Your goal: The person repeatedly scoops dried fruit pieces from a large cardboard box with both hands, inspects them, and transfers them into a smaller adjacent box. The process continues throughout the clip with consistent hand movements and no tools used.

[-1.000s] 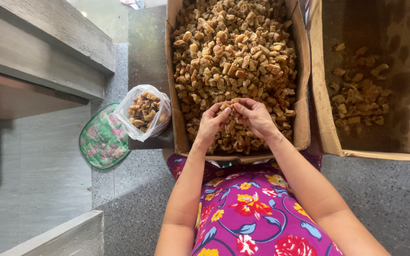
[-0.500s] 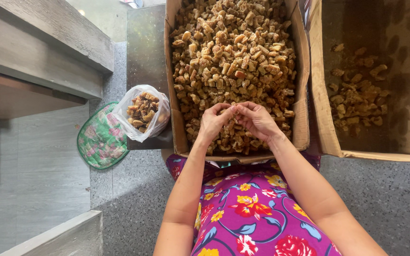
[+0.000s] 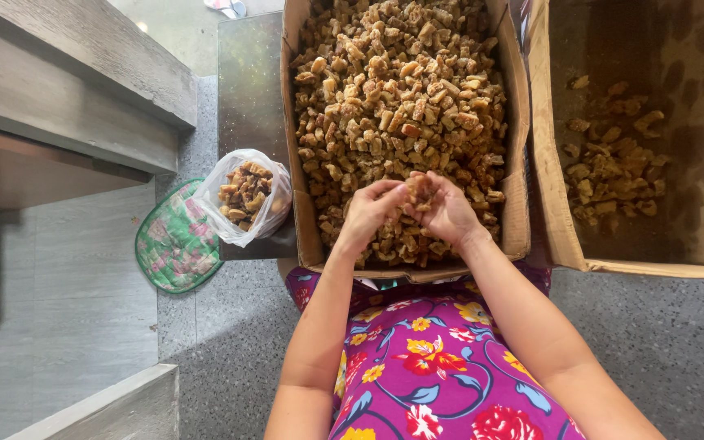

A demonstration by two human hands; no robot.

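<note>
Clearly, hands: the left hand (image 3: 366,213) and right hand (image 3: 446,210) met at centre frame over the near end of the cardboard box (image 3: 301,220).
Grip: both hands' fingers curled closed around a small clump of brown chunks (image 3: 419,191) pinched between them.
Brown chunks: the heap of brown fried-looking pieces (image 3: 401,90) filled the box, upper centre.
Right box: a second cardboard box (image 3: 560,220), upper right, held a few scattered pieces (image 3: 613,167).
Left side: a clear plastic bag (image 3: 246,195) of the same pieces rested beside a green patterned mat (image 3: 174,244) on the floor.
</note>
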